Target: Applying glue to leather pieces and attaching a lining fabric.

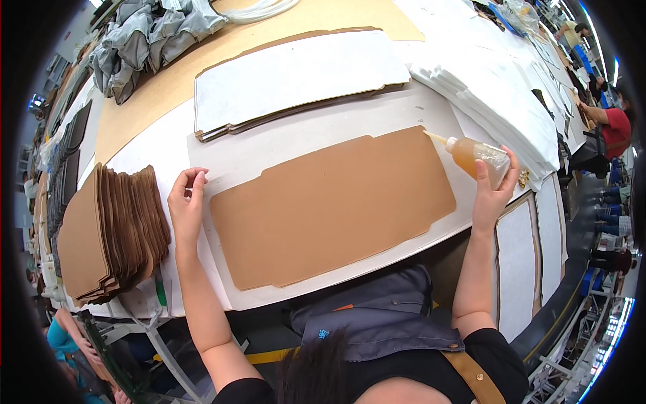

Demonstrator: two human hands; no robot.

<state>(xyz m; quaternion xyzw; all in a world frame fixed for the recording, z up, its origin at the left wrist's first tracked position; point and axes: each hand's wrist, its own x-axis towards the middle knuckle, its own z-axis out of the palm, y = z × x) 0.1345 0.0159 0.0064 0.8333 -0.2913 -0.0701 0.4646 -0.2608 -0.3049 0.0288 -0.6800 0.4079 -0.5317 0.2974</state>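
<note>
A brown shaped panel (336, 202) of leather-like sheet, with notched edges, lies flat in front of me on a pale board (235, 156). My right hand (494, 192) grips a clear squeeze bottle (479, 159) of amber liquid, tilted sideways. Its thin nozzle points left, with the tip at the panel's far right corner; whether they touch I cannot tell. Just off the panel's left end, my left hand (187, 202) is raised with fingers curled and thumb against them, nothing visible between them.
Beyond the panel lies a stack of white-faced panels (303, 74). Brown pieces (114, 232) stand bunched at the left. White foam-like strips (491, 121) lie at the right, above more white panels (517, 269). Grey bundled material (151, 40) sits far left. Other people work beyond both sides.
</note>
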